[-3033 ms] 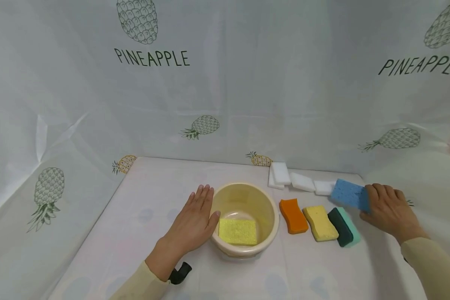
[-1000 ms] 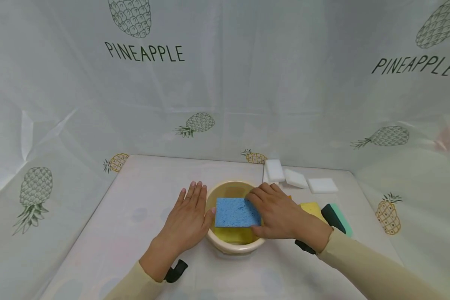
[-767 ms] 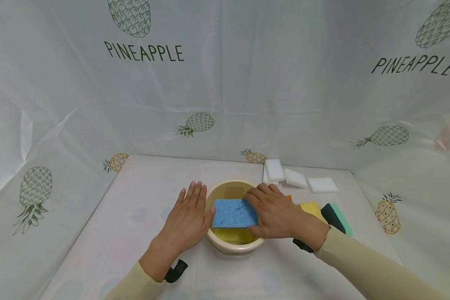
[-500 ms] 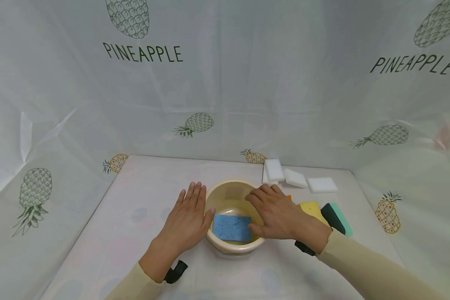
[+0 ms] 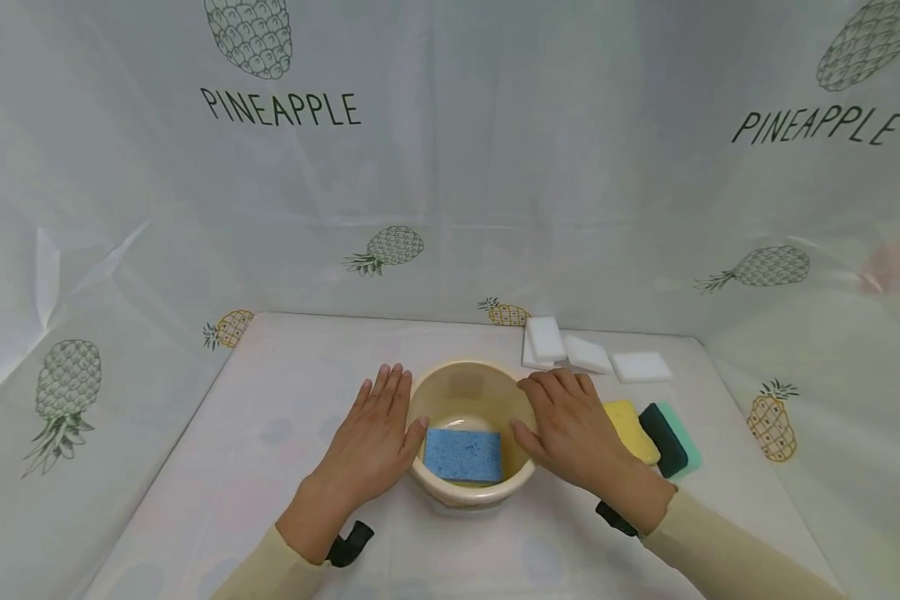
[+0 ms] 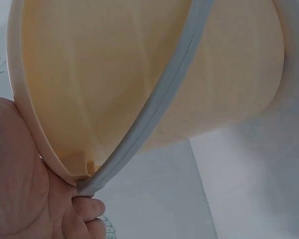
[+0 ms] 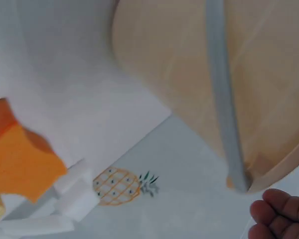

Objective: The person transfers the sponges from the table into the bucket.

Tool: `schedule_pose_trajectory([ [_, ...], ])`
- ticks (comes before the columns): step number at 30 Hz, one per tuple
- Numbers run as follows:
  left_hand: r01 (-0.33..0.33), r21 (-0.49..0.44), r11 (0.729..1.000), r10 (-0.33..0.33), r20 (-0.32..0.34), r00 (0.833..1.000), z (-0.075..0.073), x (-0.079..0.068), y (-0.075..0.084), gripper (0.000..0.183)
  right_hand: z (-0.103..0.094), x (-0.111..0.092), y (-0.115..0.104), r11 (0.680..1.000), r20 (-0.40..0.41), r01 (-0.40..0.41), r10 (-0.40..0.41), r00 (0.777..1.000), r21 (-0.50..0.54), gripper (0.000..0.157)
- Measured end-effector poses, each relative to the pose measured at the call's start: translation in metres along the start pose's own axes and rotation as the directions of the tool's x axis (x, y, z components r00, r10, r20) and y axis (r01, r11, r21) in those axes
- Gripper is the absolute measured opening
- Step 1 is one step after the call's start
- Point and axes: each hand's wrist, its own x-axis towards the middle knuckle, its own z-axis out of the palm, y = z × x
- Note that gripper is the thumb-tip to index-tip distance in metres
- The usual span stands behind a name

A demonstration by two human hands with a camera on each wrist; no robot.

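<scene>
Blue sponge (image 5: pixel 462 456) in bucket (image 5: pixel 468 499); hands (image 5: pixel 371 446) (image 5: pixel 573 429) loosely extended, either side; orange sponge (image 7: pixel 25 162) hidden in head view.

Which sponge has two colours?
The black-and-green sponge, furthest right in the head view; the yellow sponge, blue sponge and orange sponge each show one colour.

Screened table-top booth; whether in a home, lab or shop, cannot be told. Pale sheeting (image 5: pixel 465 167) at back and both sides, printed with pineapples (image 5: pixel 771 428) and the word PINEAPPLE (image 5: pixel 281 108); white table (image 5: pixel 292 375), faintly spotted, far edge meeting sheeting; household wares: bucket (image 5: pixel 467 497), sponges (image 5: pixel 462 456)
</scene>
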Motion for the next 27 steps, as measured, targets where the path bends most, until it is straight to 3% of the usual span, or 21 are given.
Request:
schedule_pose_trajectory([
  [11,0.015,-0.02,1.0,-0.015,0.025,1.0,-0.002,0.0,0.001,0.074,-0.009,-0.026,0.056,0.992,-0.166,-0.091,0.076,0.983,-0.087,0.06],
  [20,0.017,-0.024,1.0,-0.016,0.029,0.999,-0.002,0.0,0.0,0.074,-0.001,-0.061,0.077,0.971,-0.103,-0.207,0.195,0.975,-0.123,0.058],
  [27,0.019,-0.042,0.999,-0.018,0.033,0.999,-0.002,0.0,0.001,0.074,0.009,-0.074,0.085,0.968,-0.14,-0.199,0.178,0.974,-0.155,0.066],
])
